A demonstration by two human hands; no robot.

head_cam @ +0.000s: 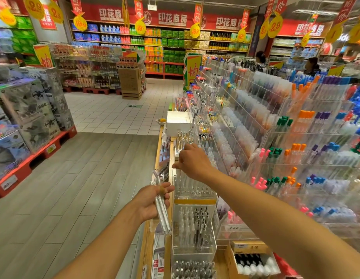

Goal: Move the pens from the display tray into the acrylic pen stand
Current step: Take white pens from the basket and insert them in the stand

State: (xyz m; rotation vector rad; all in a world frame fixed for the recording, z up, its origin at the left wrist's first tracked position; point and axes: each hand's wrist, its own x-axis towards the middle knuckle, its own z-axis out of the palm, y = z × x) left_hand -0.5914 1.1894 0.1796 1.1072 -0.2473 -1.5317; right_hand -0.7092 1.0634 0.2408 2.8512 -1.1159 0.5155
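My left hand (pixel 155 200) grips a bundle of clear pens (pixel 162 210) that point up and away, just left of the acrylic pen stand (pixel 195 190). The stand is a clear block with rows of holes, and several clear pens stand in its far rows. My right hand (pixel 192 160) hovers over the stand's far edge with its fingers curled, pinching the top of a clear pen (pixel 180 174) standing there. More acrylic stands (pixel 193 228) with black and clear pens sit nearer to me.
A long tiered acrylic display (pixel 275 137) of coloured pens fills the right side. A white box (pixel 178 121) sits further along the wooden counter edge (pixel 170 158). A cardboard box (pixel 253 260) of bottles lies at bottom right. Stacked toy boxes (pixel 28 117) stand on red pallets across the aisle.
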